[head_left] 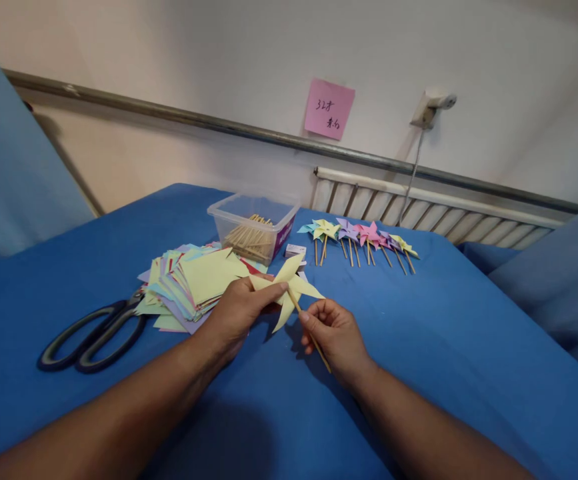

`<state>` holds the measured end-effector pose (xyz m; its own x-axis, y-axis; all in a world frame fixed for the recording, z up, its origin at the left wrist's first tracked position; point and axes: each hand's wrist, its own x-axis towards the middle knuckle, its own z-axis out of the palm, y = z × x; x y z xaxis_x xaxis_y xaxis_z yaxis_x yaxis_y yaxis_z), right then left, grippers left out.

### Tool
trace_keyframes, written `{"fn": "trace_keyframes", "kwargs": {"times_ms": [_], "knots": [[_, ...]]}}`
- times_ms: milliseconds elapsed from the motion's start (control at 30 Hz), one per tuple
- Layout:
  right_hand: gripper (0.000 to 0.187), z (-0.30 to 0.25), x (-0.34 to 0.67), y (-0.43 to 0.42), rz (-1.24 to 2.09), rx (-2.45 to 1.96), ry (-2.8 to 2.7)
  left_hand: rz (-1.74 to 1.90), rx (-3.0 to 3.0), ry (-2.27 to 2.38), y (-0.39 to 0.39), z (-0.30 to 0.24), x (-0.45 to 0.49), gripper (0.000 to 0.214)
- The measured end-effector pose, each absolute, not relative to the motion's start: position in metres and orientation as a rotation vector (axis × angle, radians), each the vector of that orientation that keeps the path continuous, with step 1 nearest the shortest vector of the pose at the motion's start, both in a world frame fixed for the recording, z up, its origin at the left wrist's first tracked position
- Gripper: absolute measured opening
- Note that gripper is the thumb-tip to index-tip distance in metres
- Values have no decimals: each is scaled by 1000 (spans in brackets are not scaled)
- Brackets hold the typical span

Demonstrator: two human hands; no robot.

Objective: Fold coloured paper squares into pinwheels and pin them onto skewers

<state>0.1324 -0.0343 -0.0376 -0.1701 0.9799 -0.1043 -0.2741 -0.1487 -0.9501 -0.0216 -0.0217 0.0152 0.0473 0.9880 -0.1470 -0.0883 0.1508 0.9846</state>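
Between my hands is a pale yellow paper pinwheel (289, 272) with pointed blades, held above the blue cloth. My left hand (246, 310) grips it from the left, thumb pressed near its centre where the stick's upper end meets the paper. Lower down, my right hand (331, 333) pinches the thin wooden stick (325, 360), which slants down to the right. The fingers under the paper are partly hidden. Just behind my left hand lies a messy pile of coloured paper squares (209, 277), pale yellow on top.
Large dark-handled scissors (93, 337) lie left of the paper pile. Behind the pile stands a clear plastic box (256, 230) of wooden sticks, with a small box (295, 251) beside it. Several finished pinwheels (349, 231) lie in a row at the back right, before a radiator (369, 200).
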Motion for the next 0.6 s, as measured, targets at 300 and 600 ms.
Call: {"fn": "trace_keyframes", "kwargs": {"times_ms": [300, 600], "knots": [[36, -36, 132, -33, 1536, -862, -945, 1117, 1017, 1009, -24, 17, -25, 26], [30, -35, 135, -32, 1593, -803, -881, 1209, 1096, 1052, -22, 18, -27, 34]]}}
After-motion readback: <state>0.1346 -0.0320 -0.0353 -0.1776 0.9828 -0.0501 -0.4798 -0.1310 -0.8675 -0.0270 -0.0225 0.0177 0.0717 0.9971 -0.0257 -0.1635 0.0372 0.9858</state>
